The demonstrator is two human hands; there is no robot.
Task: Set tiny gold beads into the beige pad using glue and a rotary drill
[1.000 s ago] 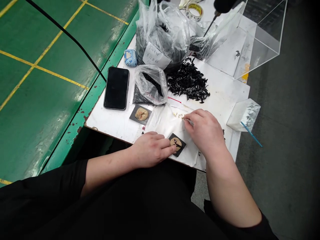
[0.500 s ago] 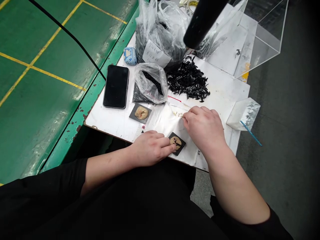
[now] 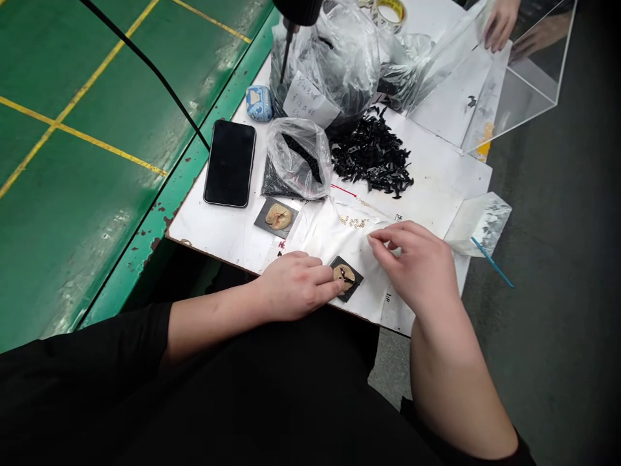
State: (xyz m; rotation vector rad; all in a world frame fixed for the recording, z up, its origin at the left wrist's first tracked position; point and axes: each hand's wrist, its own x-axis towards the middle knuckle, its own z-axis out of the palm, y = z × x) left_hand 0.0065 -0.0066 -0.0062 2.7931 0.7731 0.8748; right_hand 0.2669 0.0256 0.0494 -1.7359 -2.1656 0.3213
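Observation:
My left hand lies curled at the table's front edge. Its thumb and finger press at a small black plastic part on a tan putty-like pad. Under the pad is a dark square plate. Thumb and forefinger of my right hand are pinched together just above the white sheet; what is between their tips is too small to make out. Several tiny gold-coloured rings lie scattered on the sheet, left of those fingertips.
A second plate with a tan pad, a phone and an open bag of black bits stand left. Behind are a black parts pile, a large bag and a hanging screwdriver. Another person's hand shows beyond a clear panel.
My right hand has moved back and right from the rings, still pinched. My left hand stays at the pad. The hanging tool has shifted left, and another person's hand has appeared at top right.

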